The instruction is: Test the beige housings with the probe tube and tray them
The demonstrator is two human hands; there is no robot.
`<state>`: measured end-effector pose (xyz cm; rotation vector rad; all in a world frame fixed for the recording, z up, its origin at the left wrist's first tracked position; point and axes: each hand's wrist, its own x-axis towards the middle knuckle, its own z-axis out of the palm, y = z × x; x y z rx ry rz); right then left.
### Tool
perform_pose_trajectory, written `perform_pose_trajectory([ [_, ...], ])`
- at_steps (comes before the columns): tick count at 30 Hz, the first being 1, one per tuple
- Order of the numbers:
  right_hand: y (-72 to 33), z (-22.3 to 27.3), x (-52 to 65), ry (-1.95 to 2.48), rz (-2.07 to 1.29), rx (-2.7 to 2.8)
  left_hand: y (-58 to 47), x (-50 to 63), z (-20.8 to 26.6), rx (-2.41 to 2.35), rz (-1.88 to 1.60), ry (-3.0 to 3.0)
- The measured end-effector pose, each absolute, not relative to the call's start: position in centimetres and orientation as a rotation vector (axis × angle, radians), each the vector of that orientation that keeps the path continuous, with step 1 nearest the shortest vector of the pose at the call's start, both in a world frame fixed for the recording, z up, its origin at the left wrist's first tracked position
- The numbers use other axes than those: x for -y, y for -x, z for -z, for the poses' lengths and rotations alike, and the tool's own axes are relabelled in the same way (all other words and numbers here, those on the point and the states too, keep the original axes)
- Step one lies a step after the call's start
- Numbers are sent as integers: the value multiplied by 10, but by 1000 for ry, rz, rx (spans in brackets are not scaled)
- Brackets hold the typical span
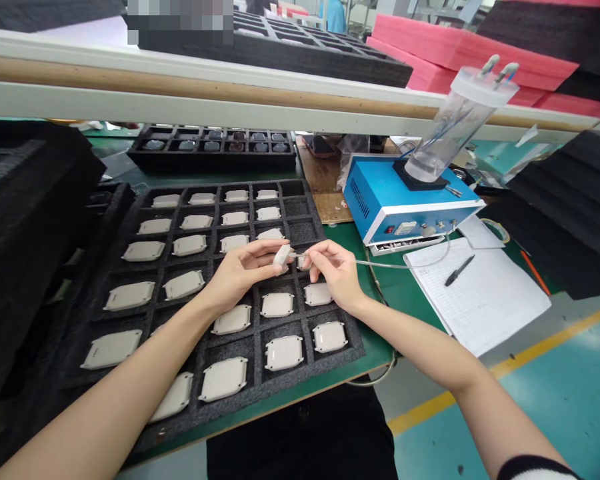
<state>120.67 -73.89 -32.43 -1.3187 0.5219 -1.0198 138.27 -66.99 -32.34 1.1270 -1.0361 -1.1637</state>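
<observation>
My left hand [245, 270] pinches a small whitish watch case [282, 256] above a dark foam tray [240, 350], holding it tilted on edge. In my right hand [334, 270], the fingers are closed on the end of a thin clear tube [400, 266], and a slim tip points at the case. Whether the tip touches it I cannot tell. Similar pale, squarish watch cases [285, 352] lie in the tray's compartments beneath both hands. The tube runs right to a blue machine [380, 193].
A clear cylinder [445, 127] with hoses stands on the machine. Papers [480, 293] and a black pen [459, 271] lie at the right. A shelf edge [280, 110] crosses above the table. Black foam stacks [25, 200] stand at the left; another compartment tray [213, 159] sits behind.
</observation>
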Motion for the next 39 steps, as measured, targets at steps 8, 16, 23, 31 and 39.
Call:
perform_pose_trajectory([
  [8, -1207, 324, 739, 1310, 1013, -529, -1382, 670, 323, 1032, 1151, -1131],
  [16, -1207, 325, 740, 1308, 1020, -515, -1382, 672, 324, 1037, 1153, -1115],
  [23, -1207, 324, 739, 1316, 1011, -525, -1382, 671, 323, 1026, 1156, -1127],
  [31, -1206, 325, 739, 1313, 1009, -521, -1382, 670, 323, 1032, 1158, -1118],
  [39, -1206, 324, 739, 1326, 1001, -542, -1382, 670, 323, 1042, 1161, -1108],
])
